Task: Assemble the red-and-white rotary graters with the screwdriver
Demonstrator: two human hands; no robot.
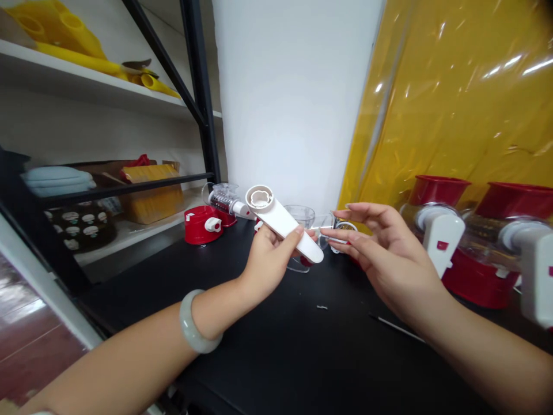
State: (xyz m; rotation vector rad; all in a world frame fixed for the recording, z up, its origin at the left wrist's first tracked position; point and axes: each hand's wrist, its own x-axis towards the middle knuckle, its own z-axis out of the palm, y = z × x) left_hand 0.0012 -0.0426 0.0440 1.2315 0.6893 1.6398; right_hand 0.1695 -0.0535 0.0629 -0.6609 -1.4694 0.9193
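My left hand [270,253] is closed round a white plastic crank handle [280,222], which tilts up to the left with its ring-shaped end uppermost. My right hand [380,251] hovers just right of the handle's lower end, fingers stretched out and apart, its fingertips close to a small white and clear part [339,230] standing on the black table [280,340]. A pale bangle sits on my left wrist.
Two red-and-white rotary graters [436,225] [514,248] stand at the right. A red base [201,225], a grater drum piece [224,202] and a clear cup [300,214] sit behind my hands. A small screw [322,307] and a thin rod [391,324] lie on the table. Shelving stands left.
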